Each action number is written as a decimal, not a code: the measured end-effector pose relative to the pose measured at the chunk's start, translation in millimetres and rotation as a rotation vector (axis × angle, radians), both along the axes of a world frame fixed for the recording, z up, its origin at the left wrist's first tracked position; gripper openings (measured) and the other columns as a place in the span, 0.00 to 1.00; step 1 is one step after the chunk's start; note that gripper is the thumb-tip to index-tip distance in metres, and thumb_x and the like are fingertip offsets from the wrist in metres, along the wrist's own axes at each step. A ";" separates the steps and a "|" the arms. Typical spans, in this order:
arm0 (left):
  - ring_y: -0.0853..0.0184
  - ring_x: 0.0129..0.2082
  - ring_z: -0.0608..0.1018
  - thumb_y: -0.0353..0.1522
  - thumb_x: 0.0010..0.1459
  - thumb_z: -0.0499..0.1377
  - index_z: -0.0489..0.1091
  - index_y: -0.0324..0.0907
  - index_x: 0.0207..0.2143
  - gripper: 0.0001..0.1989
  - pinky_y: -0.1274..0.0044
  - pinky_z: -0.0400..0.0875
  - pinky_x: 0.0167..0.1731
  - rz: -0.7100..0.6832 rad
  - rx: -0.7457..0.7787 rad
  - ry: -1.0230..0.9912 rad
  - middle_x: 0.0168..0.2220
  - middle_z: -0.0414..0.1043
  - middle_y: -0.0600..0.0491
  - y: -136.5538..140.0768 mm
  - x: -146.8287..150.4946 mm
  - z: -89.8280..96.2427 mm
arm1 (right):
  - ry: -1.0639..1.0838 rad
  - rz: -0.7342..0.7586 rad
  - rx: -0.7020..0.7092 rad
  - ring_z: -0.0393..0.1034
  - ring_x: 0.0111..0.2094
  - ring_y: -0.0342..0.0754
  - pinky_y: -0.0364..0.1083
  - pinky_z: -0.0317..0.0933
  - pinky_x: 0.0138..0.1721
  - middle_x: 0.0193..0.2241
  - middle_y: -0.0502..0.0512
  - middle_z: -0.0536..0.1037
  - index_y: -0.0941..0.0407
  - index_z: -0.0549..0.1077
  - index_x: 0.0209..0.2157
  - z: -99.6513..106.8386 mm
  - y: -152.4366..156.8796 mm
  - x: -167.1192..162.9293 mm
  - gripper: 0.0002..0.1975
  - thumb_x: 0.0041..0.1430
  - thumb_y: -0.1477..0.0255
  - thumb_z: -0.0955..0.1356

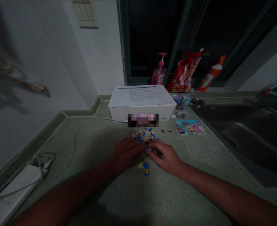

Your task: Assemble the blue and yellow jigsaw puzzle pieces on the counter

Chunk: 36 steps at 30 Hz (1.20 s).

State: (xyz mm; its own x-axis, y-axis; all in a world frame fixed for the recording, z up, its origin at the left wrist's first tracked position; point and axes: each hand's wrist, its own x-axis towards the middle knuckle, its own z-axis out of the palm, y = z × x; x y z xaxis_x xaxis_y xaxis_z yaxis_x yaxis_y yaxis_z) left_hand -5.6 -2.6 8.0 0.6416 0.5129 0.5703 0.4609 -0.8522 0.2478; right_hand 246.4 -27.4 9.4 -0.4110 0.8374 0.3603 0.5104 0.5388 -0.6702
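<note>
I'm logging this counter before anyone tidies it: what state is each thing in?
Puzzle pile: loose, heaped
Nearer pieces: close together; whether joined unclear
Left hand: at the pile's near edge; grip unclear
Right hand: fingers bent; grip unclear
Picture card: lying flat
White box: closed
Printed sheet: flat on the box
Pump bottle: upright
Orange bottle: standing
White cable: slack, curved

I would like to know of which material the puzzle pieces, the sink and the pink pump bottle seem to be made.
Puzzle pieces: perhaps printed cardboard, from their flat, knobbed shapes and mixed colours; too small to tell the finish. Sink: likely stainless steel, satin, from its grey surface with soft highlights. Pump bottle: probably smooth plastic, from its seemingly translucent pink body.
</note>
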 end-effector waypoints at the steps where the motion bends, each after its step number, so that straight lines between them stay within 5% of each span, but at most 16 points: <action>1: 0.60 0.43 0.85 0.28 0.72 0.63 0.78 0.48 0.47 0.07 0.66 0.81 0.47 0.002 0.013 0.006 0.43 0.85 0.51 -0.1 -0.4 0.0 | 0.007 -0.003 -0.003 0.75 0.29 0.48 0.49 0.69 0.34 0.37 0.53 0.81 0.50 0.78 0.46 -1.0 0.8 -0.1 0.06 0.70 0.68 0.69; 15: 0.62 0.43 0.84 0.30 0.75 0.60 0.78 0.46 0.49 0.07 0.69 0.80 0.47 -0.009 0.102 -0.049 0.42 0.84 0.51 2.9 0.7 -4.6 | 0.049 0.015 -0.012 0.73 0.29 0.46 0.48 0.67 0.34 0.39 0.53 0.81 0.50 0.77 0.45 -3.8 7.1 1.1 0.07 0.65 0.69 0.71; 23: 0.59 0.42 0.82 0.29 0.71 0.62 0.78 0.43 0.43 0.04 0.65 0.79 0.46 0.168 0.016 0.034 0.41 0.83 0.49 13.0 -0.7 -17.6 | 0.062 -0.105 0.089 0.74 0.30 0.46 0.48 0.69 0.33 0.42 0.56 0.82 0.51 0.80 0.45 -5.6 13.2 11.1 0.07 0.67 0.68 0.71; 36: 0.57 0.46 0.81 0.27 0.70 0.62 0.79 0.44 0.44 0.06 0.63 0.76 0.49 0.174 -0.007 0.097 0.45 0.83 0.49 15.8 -1.7 -21.3 | 0.074 -0.147 0.201 0.76 0.30 0.47 0.48 0.72 0.34 0.42 0.57 0.84 0.52 0.80 0.46 -5.5 14.4 13.2 0.07 0.68 0.70 0.71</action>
State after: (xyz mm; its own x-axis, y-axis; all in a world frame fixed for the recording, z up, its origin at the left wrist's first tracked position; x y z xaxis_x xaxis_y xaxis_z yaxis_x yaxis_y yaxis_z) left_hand -7.3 13.2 -13.3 0.5949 0.6241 0.5065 0.6227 -0.7563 0.2005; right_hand 259.6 -13.1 3.9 -0.2562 0.7947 0.5503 0.5469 0.5886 -0.5954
